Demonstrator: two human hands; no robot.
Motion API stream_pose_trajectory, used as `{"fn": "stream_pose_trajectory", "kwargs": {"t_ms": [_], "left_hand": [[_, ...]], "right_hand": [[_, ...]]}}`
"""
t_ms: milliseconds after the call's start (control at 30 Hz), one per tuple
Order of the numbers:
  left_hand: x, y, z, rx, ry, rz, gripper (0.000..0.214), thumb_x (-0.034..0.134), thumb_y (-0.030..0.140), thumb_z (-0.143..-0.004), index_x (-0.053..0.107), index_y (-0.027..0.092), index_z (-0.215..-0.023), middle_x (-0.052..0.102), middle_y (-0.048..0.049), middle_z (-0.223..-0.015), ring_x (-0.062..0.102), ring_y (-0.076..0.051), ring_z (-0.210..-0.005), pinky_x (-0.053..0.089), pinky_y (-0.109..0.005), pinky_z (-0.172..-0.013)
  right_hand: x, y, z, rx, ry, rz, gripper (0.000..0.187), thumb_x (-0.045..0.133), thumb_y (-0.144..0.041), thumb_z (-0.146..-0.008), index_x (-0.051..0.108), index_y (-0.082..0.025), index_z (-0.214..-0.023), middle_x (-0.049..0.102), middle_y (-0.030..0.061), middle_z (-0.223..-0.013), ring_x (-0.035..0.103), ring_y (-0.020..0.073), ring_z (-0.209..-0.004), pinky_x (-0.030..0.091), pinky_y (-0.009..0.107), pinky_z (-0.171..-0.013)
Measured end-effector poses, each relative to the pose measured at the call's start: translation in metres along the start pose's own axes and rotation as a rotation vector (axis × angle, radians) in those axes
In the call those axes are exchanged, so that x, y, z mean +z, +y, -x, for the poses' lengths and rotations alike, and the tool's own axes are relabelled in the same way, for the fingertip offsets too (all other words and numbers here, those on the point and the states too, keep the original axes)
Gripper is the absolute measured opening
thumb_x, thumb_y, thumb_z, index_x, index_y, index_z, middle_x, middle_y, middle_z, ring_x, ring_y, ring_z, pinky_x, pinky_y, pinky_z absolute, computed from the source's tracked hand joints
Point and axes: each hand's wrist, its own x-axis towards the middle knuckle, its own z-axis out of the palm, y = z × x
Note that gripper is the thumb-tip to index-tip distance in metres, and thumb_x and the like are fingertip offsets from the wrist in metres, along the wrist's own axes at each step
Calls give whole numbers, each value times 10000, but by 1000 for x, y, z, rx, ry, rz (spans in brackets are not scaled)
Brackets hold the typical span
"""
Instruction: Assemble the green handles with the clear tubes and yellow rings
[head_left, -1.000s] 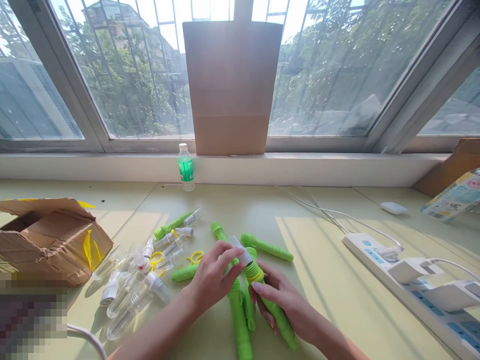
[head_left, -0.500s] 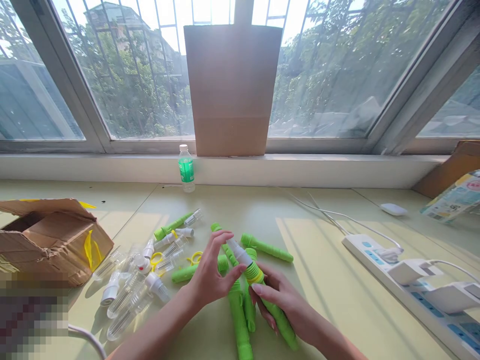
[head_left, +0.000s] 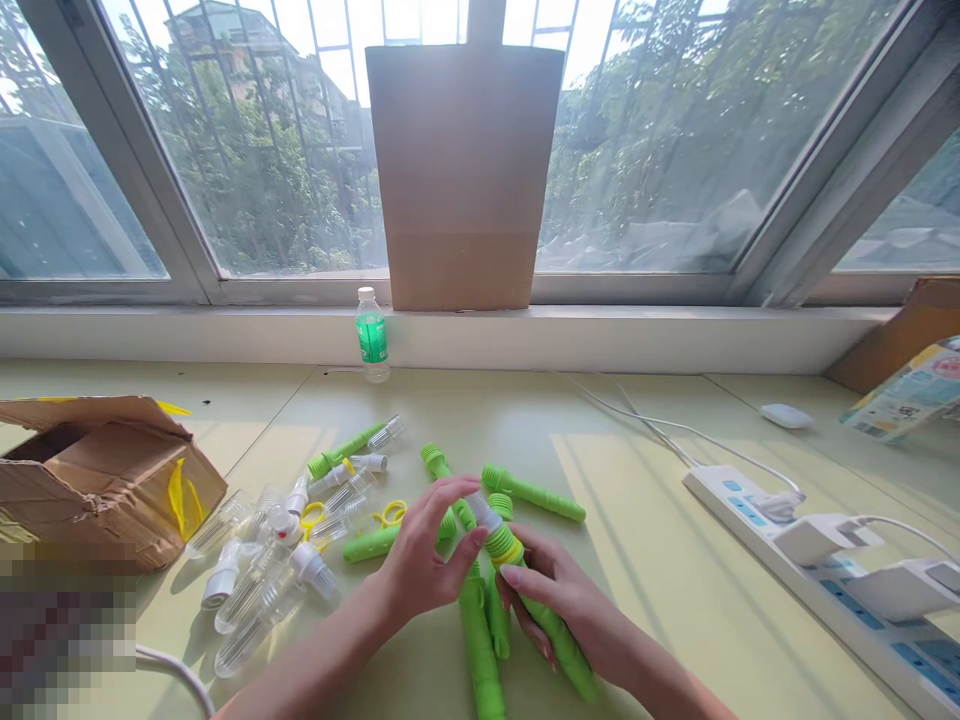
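Note:
My right hand (head_left: 559,600) grips a green ribbed tube (head_left: 564,650) low down, its yellow-ringed top pointing up and left. My left hand (head_left: 424,555) pinches the clear white-tipped piece (head_left: 480,510) that sits in the tube's top end. Under my hands lie more green tubes (head_left: 480,650), and another green tube (head_left: 534,493) lies just beyond them. Left of my hands are several clear tubes with white caps (head_left: 259,590) and some yellow rings (head_left: 390,514).
A torn cardboard box (head_left: 97,480) sits at the left. A small water bottle (head_left: 372,337) stands by the window sill, with a brown cardboard sheet (head_left: 465,170) behind it. A white power strip (head_left: 810,560) with plugs and cables lies at the right.
My left hand has closed down on the clear piece, which now sits deeper in the green tube's top. My right hand has held still.

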Motion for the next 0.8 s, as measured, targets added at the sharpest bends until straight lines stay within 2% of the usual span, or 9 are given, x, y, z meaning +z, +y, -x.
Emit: {"fn": "stream_pose_trajectory", "kwargs": {"t_ms": [100, 167, 267, 467, 633, 800], "left_hand": [[2, -1, 0, -26, 27, -13, 383, 577, 118, -877, 496, 218, -1239, 631, -105, -1186, 618, -220, -1103, 539, -356, -912], [5, -1, 0, -71, 47, -19, 338, 573, 132, -890, 508, 219, -1211, 616, -101, -1188, 654, -187, -970, 564, -331, -830], [9, 0, 0, -166, 70, 1, 310, 592, 178, -896, 500, 215, -1190, 591, -97, -1179, 662, -134, -794, 580, -308, -743], [9, 2, -2, -352, 61, 83, 291, 620, 275, -891, 498, 219, -1149, 657, -11, -845, 662, -162, -793, 563, -326, -749], [11, 4, -5, -505, 126, 117, 230, 653, 361, -869, 520, 215, -988, 646, 24, -736, 648, -152, -732, 541, -310, -740], [12, 5, -6, -523, 151, 198, 246, 661, 356, -860, 513, 212, -992, 648, 19, -738, 649, -153, -717, 542, -291, -702]], "right_hand": [[0, 2, 0, 26, 32, 14, 396, 665, -342, -864, 487, -226, -1198, 599, -49, -787, 460, 21, -356, 381, 135, -314], [0, 3, 0, 28, 48, 26, 423, 700, -332, -834, 461, -239, -1169, 614, -41, -850, 467, 17, -361, 384, 137, -313], [0, 3, 0, 21, 55, 39, 398, 724, -306, -807, 458, -245, -1097, 587, -67, -816, 468, 18, -369, 382, 134, -313], [0, 4, 0, 25, 107, 76, 308, 690, -251, -806, 494, -238, -1042, 596, -55, -861, 507, 35, -406, 427, 153, -321], [-1, 4, -2, 29, 116, 127, 325, 704, -236, -795, 546, -234, -1079, 617, -38, -880, 540, 52, -446, 480, 179, -372], [-2, 5, -4, 12, 121, 137, 373, 727, -270, -795, 598, -223, -1141, 649, -5, -926, 550, 69, -508, 487, 191, -420]]}}
